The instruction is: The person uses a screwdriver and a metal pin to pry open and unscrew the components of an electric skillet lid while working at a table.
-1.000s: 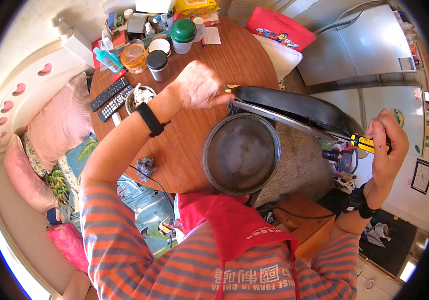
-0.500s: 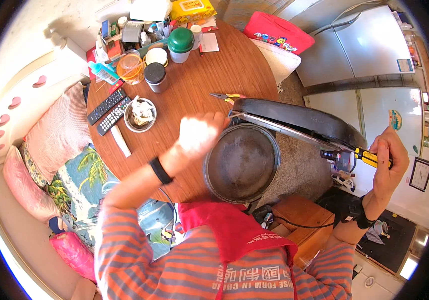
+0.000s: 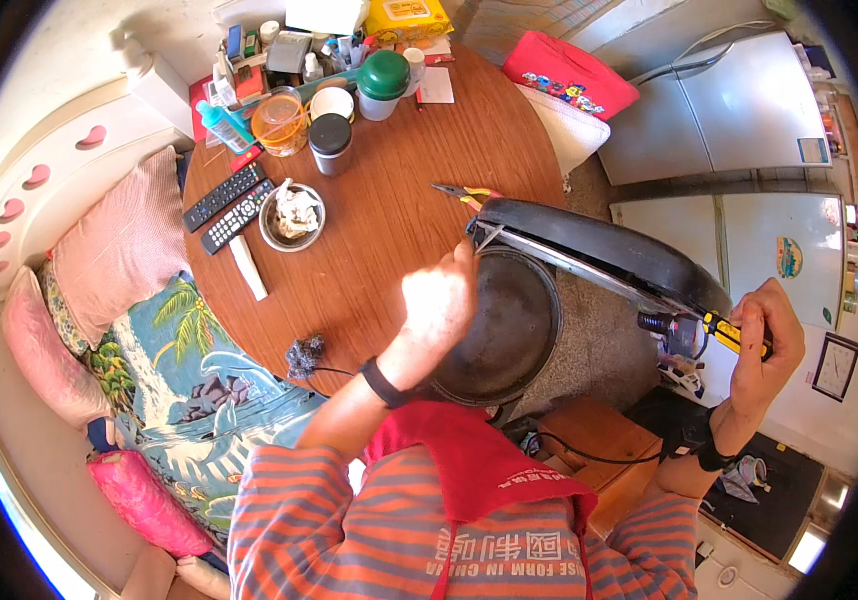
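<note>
In front of me is a round black electric griddle (image 3: 499, 330), its black lid (image 3: 599, 245) raised and tilted to the right. My right hand (image 3: 764, 335) is closed around a screwdriver (image 3: 724, 332) with a yellow and black handle, its front end against the lid's right end. My left hand (image 3: 444, 295) reaches over the griddle's left side, fingertips pinched together at the lid's left end, close to a thin metal piece (image 3: 490, 237). What those fingers hold is hidden. Pliers (image 3: 464, 193) with red and yellow handles lie on the table just beyond the lid.
On the round wooden table (image 3: 379, 230) are a metal bowl (image 3: 292, 215) with crumpled white material, two remotes (image 3: 224, 199), jars and a green-lidded cup (image 3: 383, 85). A dark bundle (image 3: 305, 355) with a cord sits at the near-left edge. A wooden cabinet (image 3: 594, 445) stands at lower right.
My left hand has come nearer, from left of the lid's end to just below it, and its forearm is steeper. My right hand still grips the screwdriver. The dark bundle has come into sight.
</note>
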`<act>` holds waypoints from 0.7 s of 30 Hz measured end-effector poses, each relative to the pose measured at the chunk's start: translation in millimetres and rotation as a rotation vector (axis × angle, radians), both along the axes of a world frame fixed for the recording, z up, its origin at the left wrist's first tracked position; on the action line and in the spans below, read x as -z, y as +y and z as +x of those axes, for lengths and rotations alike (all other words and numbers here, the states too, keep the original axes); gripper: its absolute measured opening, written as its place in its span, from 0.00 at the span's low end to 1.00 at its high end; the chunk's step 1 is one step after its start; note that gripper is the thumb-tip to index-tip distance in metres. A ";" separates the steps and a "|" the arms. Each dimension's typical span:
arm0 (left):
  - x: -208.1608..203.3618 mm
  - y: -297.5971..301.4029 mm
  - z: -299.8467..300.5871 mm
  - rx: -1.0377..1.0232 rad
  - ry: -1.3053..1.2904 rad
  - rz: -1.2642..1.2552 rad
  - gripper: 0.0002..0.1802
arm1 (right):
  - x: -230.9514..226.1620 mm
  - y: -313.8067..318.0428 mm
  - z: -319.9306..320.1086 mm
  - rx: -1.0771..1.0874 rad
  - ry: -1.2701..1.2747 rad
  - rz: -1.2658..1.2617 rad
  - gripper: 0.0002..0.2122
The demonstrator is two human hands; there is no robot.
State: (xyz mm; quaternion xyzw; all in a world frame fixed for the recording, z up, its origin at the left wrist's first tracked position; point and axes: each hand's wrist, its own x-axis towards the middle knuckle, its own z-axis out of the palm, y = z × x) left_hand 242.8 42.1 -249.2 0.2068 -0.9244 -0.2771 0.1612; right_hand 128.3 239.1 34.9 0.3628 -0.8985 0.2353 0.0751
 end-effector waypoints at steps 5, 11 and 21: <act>-11.2 -17.5 2.4 0.089 0.213 -0.044 0.25 | 4.9 8.5 1.0 0.009 0.034 -0.068 0.06; -45.0 -79.4 -14.7 0.445 0.205 -0.205 0.22 | 9.5 16.8 1.0 0.040 0.063 -0.115 0.07; -15.5 -60.6 -3.6 0.314 0.105 -0.177 0.22 | 9.8 13.7 7.1 0.033 0.055 -0.131 0.08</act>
